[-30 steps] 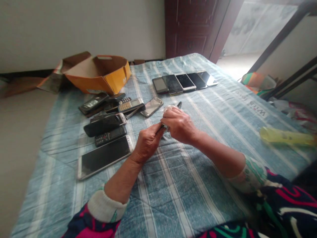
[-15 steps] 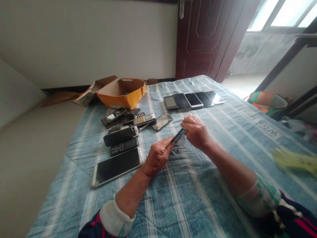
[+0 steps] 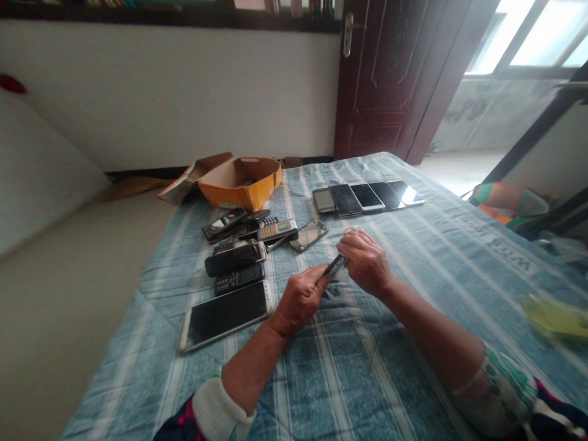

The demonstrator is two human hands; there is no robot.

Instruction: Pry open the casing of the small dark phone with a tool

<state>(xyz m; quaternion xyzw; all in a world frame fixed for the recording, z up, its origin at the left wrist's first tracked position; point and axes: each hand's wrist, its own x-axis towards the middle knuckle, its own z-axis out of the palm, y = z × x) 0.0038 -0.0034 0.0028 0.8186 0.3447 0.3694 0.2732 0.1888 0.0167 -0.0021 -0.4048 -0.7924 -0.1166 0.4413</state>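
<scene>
A dark mobile phone (image 3: pixel 335 266), seen nearly edge-on, is held at its near end by my left hand (image 3: pixel 301 300), thumb on top. My right hand (image 3: pixel 365 260) is closed at the phone's far end, with a whitish tissue-like piece (image 3: pixel 351 230) showing at its fingers; the fingers cover most of it. To the left lies a large white-framed smartphone (image 3: pixel 227 315), screen up. Beyond it are a black keypad phone (image 3: pixel 239 278), a dark phone (image 3: pixel 234 258) and a heap of older phones (image 3: pixel 278 229). A grey-screened phone (image 3: pixel 310 235) lies just past my hands.
Several smartphones lie side by side in a row (image 3: pixel 366 197) farther back. An open orange cardboard box (image 3: pixel 243 191) stands at the back left of the striped blue cloth (image 3: pixel 321 380). Something yellow and see-through (image 3: pixel 555 317) lies at the right edge. A brown door (image 3: pixel 381 79) stands behind.
The camera view has tilted up, so the scene sits lower and slightly to the right. Both hands stay on the phone, which shows less of its length between them.
</scene>
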